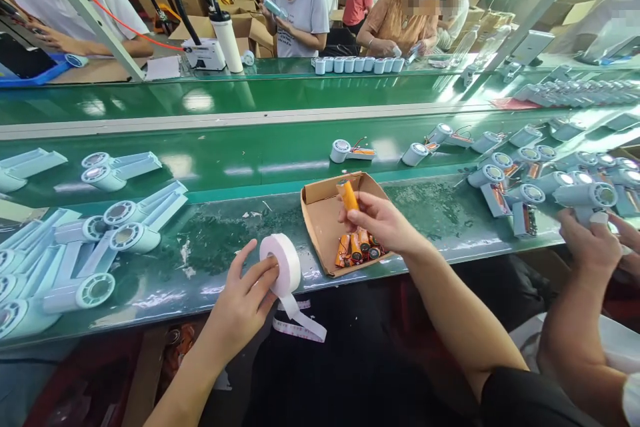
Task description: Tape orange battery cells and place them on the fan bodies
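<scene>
My left hand grips a roll of white tape at the bench's front edge, two fingers pushed into its core and the others apart. A loose strip of the tape hangs below the roll, its backing marked with print. Pinched between the thumb and fingers of my right hand is an orange cylindrical battery, held tilted above a shallow cardboard box. Several more orange batteries with thin wires lie in that box, partly hidden by my right hand.
Pale blue housings are heaped at the left; more, some with wired orange parts, crowd the right. A green conveyor belt runs behind. A co-worker's hands hold a housing close on my right. Other people work across the belt.
</scene>
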The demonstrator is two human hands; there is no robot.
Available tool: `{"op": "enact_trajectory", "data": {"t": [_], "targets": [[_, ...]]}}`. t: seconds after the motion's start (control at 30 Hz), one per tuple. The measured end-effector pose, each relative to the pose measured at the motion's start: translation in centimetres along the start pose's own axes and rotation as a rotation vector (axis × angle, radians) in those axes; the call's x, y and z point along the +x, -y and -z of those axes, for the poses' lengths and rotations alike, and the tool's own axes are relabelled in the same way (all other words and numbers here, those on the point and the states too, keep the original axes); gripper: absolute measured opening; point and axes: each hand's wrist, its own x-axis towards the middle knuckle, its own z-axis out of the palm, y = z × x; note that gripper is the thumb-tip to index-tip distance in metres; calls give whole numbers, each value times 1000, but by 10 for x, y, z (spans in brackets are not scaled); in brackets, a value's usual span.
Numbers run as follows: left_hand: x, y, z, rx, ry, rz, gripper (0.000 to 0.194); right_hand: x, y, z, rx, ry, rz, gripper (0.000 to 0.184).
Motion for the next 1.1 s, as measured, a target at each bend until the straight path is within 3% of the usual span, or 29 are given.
{"op": "enact_trajectory", "data": {"t": [0.13, 0.27, 0.4, 0.5, 0.57, 0.8, 0.93, 1.0, 1.1], "targets": [[14, -6, 3, 76, 66, -68, 35, -23, 20, -30, -290, -28, 13, 33], [26, -10, 13, 173, 118, -161, 33, -36, 34, -33, -507, -42, 86, 31], [42, -13, 21, 237, 110, -238, 22, -49, 26, -45, -589, 46, 88, 28], [54, -13, 26, 251, 108, -329, 23, -57, 16, -53, -440, 66, -23, 16], [60, -14, 29, 236, 111, -364, 23, -59, 12, -53, -275, 59, -84, 19], [74, -20, 30, 222, 133, -399, 20, -58, 14, -57, 61, -111, -147, 19], [71, -38, 20, 174, 121, -366, 13, -56, -2, -82, 300, -404, -92, 34], [63, -50, 9, 120, 89, -308, 19, -55, -10, -90, 399, -531, -106, 39], [41, -58, -7, 31, 106, -281, 17, -52, -10, -69, 384, -611, -99, 33]]}}
